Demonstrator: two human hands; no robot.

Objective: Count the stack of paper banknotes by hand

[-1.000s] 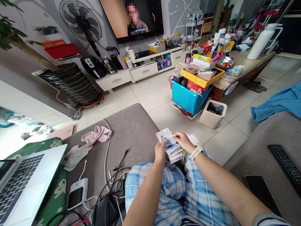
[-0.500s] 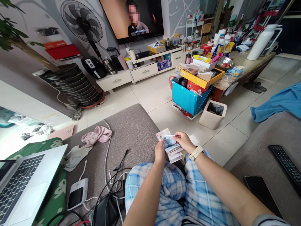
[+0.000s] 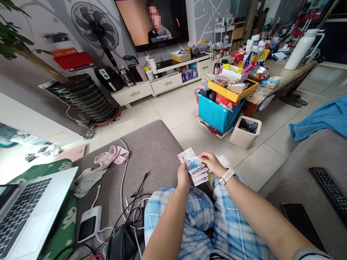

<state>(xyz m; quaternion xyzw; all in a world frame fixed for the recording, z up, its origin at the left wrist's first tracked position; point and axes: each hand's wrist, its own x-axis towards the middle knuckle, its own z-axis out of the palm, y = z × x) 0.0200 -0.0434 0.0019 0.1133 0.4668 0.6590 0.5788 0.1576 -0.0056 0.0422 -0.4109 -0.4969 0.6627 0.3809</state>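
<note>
Several banknotes [image 3: 200, 174] are fanned and folded in my left hand [image 3: 184, 176], whose thumb presses on them from the left. A blue note marked 10 lies on top, and a pinkish note sticks out behind it at the upper left. Lower edges of folded notes hang toward my knees. My right hand [image 3: 212, 162], with a pale watch on the wrist, pinches the upper right edge of the blue banknote [image 3: 193, 163]. Both hands are above my lap, over blue-and-white checked trousers [image 3: 184, 206]. The fingers behind the notes are hidden.
Left of me on the grey sofa [image 3: 151, 155] are a laptop [image 3: 29, 216], a white power bank [image 3: 89, 223], tangled cables and a pink cloth [image 3: 112, 156]. A phone [image 3: 302, 224] and a remote [image 3: 329, 189] lie to the right. Ahead stand a bin [image 3: 245, 133] and blue box [image 3: 217, 112].
The banknotes have shifted slightly left and their folded ends have moved up a little. Both hands keep hold of them, nearly in the same place.
</note>
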